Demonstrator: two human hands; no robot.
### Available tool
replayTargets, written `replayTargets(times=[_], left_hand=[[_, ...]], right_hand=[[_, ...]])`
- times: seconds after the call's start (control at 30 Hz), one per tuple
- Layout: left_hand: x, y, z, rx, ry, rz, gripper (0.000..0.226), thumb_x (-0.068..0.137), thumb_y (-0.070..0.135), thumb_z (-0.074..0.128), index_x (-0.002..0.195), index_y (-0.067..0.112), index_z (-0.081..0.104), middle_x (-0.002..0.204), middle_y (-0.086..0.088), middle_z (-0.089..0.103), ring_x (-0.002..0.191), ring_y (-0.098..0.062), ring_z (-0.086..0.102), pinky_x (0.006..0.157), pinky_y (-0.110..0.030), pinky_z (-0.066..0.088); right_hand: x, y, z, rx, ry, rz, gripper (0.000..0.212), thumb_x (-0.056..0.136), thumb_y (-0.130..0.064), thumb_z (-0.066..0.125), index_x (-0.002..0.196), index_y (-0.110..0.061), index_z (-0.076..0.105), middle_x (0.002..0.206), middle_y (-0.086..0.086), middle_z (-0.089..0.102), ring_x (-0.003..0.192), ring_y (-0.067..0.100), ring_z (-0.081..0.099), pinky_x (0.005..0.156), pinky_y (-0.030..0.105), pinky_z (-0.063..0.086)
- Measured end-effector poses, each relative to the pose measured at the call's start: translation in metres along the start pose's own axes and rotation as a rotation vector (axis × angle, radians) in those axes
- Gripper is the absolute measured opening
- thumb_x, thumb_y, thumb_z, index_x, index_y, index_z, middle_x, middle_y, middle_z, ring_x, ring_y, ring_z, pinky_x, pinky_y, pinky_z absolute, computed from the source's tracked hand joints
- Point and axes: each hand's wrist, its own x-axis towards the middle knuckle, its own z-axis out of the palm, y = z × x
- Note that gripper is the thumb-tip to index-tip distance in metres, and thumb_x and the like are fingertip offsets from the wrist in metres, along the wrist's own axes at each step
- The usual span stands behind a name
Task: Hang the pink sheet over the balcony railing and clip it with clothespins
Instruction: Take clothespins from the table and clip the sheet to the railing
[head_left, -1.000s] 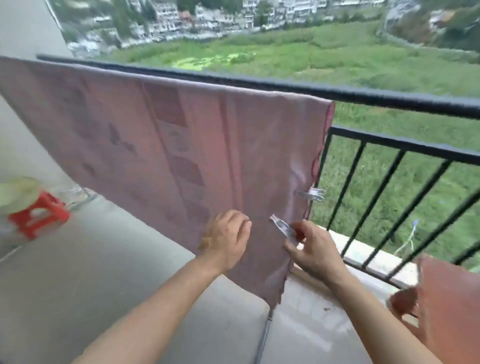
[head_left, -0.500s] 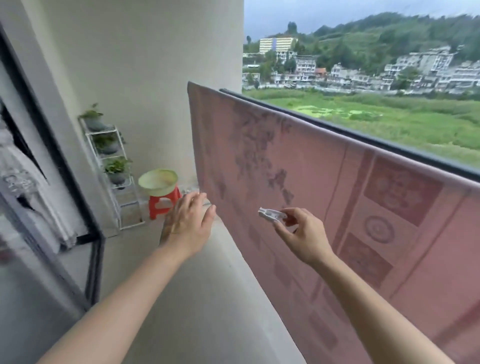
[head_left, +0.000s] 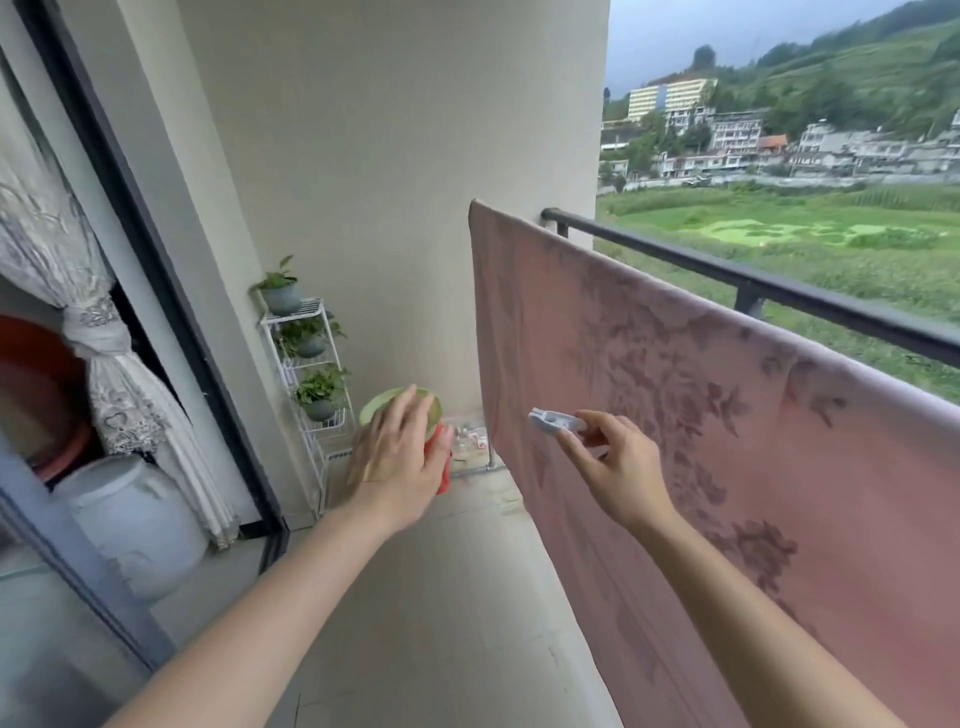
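Note:
The pink sheet (head_left: 727, 415), patterned with darker flowers, hangs draped over the black balcony railing (head_left: 779, 288) from the wall end to the right edge of view. My right hand (head_left: 615, 467) pinches a white clothespin (head_left: 556, 421) in front of the sheet, near its left hanging edge. My left hand (head_left: 397, 457) floats open with fingers spread, left of the sheet and touching nothing. No clothespin shows on this stretch of sheet.
A white plant rack (head_left: 306, 374) with three potted plants stands against the end wall. A red stool (head_left: 441, 462) carrying a green basin (head_left: 384, 402) sits behind my left hand. A sliding door frame (head_left: 171, 291) and lace curtain (head_left: 78, 291) are at left.
My view has swung left from the sheet's right end, where a clip is fastened, to its left end. My right hand carried the clothespin along; my left hand let go of the sheet.

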Motion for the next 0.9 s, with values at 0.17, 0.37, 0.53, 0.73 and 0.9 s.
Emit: replayTargets(times=[0.17, 0.37, 0.53, 0.73, 0.9], left_hand=[[0.072, -0.040, 0.030, -0.035, 0.015, -0.059, 0.066, 0.093, 0.057, 0.019, 0.148, 0.022, 0.032, 0.159, 0.002, 0.022, 0.145, -0.019, 0.021, 0.117, -0.039, 0.019], [0.192, -0.127, 0.087, -0.140, 0.035, -0.161, 0.056, 0.101, 0.048, 0.029, 0.149, 0.018, 0.032, 0.159, 0.001, 0.022, 0.146, -0.017, 0.019, 0.117, -0.035, 0.014], [0.306, -0.198, 0.120, -0.178, 0.031, -0.145, 0.056, 0.101, 0.046, 0.031, 0.148, 0.016, 0.033, 0.157, -0.001, 0.025, 0.145, -0.018, 0.020, 0.118, -0.036, 0.017], [0.467, -0.251, 0.142, -0.220, 0.063, -0.068, 0.056, 0.101, 0.047, 0.029, 0.146, 0.014, 0.036, 0.153, -0.003, 0.033, 0.142, -0.019, 0.028, 0.117, -0.035, 0.021], [0.573, -0.271, 0.198, -0.275, 0.033, -0.027, 0.063, 0.093, 0.052, 0.027, 0.143, 0.015, 0.040, 0.148, -0.001, 0.040, 0.138, -0.018, 0.034, 0.114, -0.037, 0.029]], right_hand=[[0.106, 0.004, 0.066, 0.128, -0.015, 0.101, 0.030, 0.086, -0.040, 0.071, 0.109, -0.021, 0.072, 0.095, -0.009, 0.071, 0.086, 0.002, 0.066, 0.082, 0.013, 0.049], [0.221, 0.008, 0.176, 0.203, -0.070, 0.094, 0.024, 0.088, -0.037, 0.070, 0.108, -0.023, 0.072, 0.097, -0.009, 0.071, 0.088, -0.002, 0.064, 0.071, 0.000, 0.040], [0.318, 0.016, 0.258, 0.189, -0.047, 0.131, 0.026, 0.089, -0.037, 0.069, 0.108, -0.021, 0.072, 0.096, -0.007, 0.071, 0.088, 0.001, 0.064, 0.068, 0.001, 0.041], [0.442, 0.014, 0.317, 0.205, 0.019, 0.168, 0.022, 0.088, -0.040, 0.068, 0.107, -0.028, 0.071, 0.096, -0.012, 0.071, 0.088, -0.002, 0.064, 0.071, 0.008, 0.043], [0.528, 0.054, 0.368, 0.238, 0.096, 0.227, 0.028, 0.086, -0.038, 0.072, 0.109, -0.023, 0.071, 0.092, -0.010, 0.072, 0.084, -0.003, 0.065, 0.069, 0.001, 0.043]])
